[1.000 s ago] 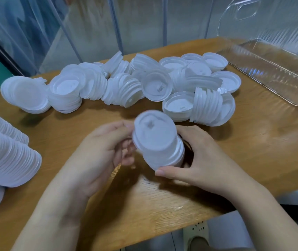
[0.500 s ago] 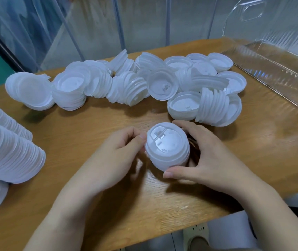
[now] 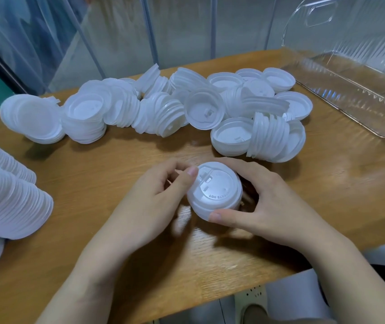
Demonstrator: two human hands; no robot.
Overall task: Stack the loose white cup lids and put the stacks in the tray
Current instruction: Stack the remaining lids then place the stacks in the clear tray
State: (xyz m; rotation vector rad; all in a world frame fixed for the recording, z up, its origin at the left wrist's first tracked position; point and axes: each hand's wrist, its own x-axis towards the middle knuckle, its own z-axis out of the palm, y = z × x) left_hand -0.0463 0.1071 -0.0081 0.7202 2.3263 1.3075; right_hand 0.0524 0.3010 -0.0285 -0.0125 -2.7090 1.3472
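Small lid stack (image 3: 215, 191) between both hands' curled fingers (image 3: 217, 216).

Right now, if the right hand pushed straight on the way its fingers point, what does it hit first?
The right hand points left across the small lid stack it already grips. Beyond that, probably the left hand holding the opposite side, though depth is hard to judge.

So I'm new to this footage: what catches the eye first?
Two hands, left hand and right hand, hold a small stack of lids at the table's near middle. Behind them sprawls a pile of loose lids. A clear tray sits at the far right.
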